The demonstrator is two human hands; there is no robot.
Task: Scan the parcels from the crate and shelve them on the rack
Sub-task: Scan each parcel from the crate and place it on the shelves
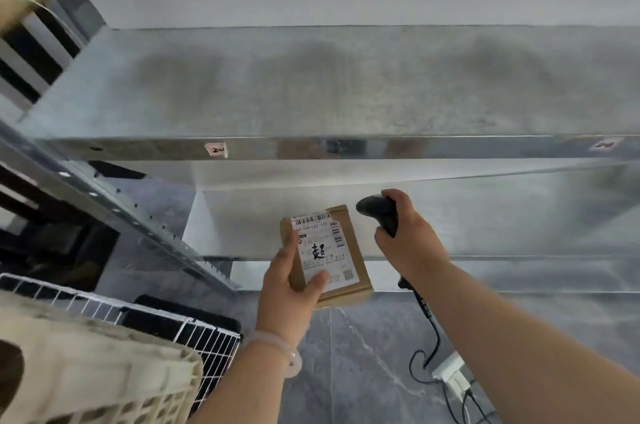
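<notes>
My left hand (289, 288) grips a small brown cardboard parcel (349, 288) from below, thumb lying across its white barcode label, which faces up. My right hand (405, 236) holds a black corded barcode scanner (375, 210) just right of the parcel, its head pointing left over the label's top edge. Both are in front of the grey metal rack (311, 143), at the height of a lower shelf. A cream plastic crate (90, 371) fills the lower left corner; its contents are not visible.
The rack's upper shelf carries a small tag reading "2-1" (216, 149) on its front lip. A white wire basket (194, 330) stands beside the crate. The scanner's cable (429, 330) runs down to a white power strip (453, 377) on the grey tiled floor.
</notes>
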